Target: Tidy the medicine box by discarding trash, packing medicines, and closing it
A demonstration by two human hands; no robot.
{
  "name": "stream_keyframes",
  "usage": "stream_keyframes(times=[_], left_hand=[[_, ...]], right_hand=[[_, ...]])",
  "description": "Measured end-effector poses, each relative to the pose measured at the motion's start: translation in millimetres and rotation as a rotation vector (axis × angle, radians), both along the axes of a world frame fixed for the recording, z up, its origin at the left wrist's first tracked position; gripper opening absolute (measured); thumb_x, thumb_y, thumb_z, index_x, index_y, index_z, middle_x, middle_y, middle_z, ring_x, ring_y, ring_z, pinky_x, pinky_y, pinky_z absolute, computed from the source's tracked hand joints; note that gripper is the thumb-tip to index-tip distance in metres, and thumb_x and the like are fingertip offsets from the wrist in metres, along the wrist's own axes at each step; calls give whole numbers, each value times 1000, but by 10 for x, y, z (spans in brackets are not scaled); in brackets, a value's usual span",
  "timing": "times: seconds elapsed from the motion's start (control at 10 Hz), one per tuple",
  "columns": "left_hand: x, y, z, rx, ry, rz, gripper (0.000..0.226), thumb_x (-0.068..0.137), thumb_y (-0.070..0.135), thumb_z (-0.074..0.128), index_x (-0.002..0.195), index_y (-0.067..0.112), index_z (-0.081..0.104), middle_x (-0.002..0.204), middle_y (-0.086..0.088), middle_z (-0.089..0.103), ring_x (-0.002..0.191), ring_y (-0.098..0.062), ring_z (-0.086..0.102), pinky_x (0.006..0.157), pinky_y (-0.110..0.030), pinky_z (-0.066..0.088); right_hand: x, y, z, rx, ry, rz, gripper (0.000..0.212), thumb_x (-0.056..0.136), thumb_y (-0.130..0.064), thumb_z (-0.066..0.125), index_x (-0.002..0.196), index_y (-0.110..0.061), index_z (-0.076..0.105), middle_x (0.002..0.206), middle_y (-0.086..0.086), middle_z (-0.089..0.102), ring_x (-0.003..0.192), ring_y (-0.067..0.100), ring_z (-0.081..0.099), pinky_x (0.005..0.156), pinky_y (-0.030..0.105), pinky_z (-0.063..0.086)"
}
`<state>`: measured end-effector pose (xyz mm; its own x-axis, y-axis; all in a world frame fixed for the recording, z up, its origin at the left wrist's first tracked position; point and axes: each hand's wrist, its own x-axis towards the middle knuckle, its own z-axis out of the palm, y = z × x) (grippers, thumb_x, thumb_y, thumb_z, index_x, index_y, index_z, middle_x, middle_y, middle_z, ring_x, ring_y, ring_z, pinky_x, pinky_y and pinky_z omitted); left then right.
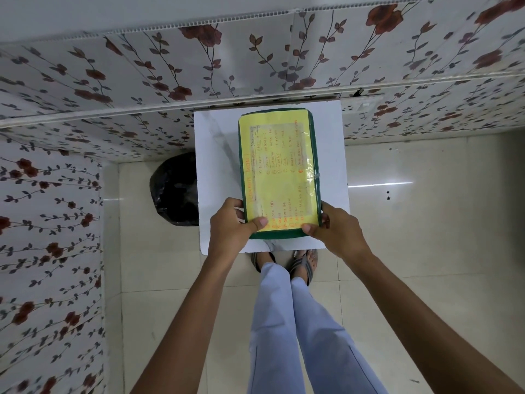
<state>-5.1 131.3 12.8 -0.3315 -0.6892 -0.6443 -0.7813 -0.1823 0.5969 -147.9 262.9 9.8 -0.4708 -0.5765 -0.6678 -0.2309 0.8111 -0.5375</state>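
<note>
The medicine box (279, 172) is a green box with a yellow handwritten label covering its lid. It lies closed on a small white table (216, 155), long side pointing away from me. My left hand (233, 228) grips the box's near left corner, thumb on the lid. My right hand (335, 230) grips the near right corner in the same way. No loose medicines or trash show on the table.
A black bin bag (174, 189) sits on the floor just left of the table. Flower-patterned walls stand behind and to the left. My legs and sandalled feet are under the table's near edge. Pale floor tiles lie to the right.
</note>
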Motion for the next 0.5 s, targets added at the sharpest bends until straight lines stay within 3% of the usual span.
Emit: stream_keyframes(times=[0.1,0.3,0.4,0.5], left_hand=[[-3,-2,-5,13,-5,5,49,70,23,77,109,7,52,97,-6,59,88,-22,58,76,-36,52],[-33,11,20,30,-6,24,45,72,19,76,108,5,52,95,-5,57,86,-18,54,63,-23,44],[-35,21,64,75,-19,33,45,74,22,74,110,7,53,105,-9,62,91,-21,57,73,-30,51],[-12,69,203,42,-39,33,48,81,28,66,122,9,51,125,-10,58,112,-24,55,89,-34,46]], right_hand=[[12,5,-14,-22,-2,-8,42,85,-26,64,124,-15,53,103,11,66,79,19,55,59,19,41],[-4,7,-37,-32,-4,-1,44,85,-26,64,126,-14,52,107,10,65,81,18,56,56,14,39],[-25,-23,5,17,-48,11,52,84,-31,65,129,-12,48,118,13,62,91,20,57,63,21,41],[-59,-41,112,18,11,-93,68,84,-41,61,137,-6,37,133,16,49,116,28,52,84,30,42]])
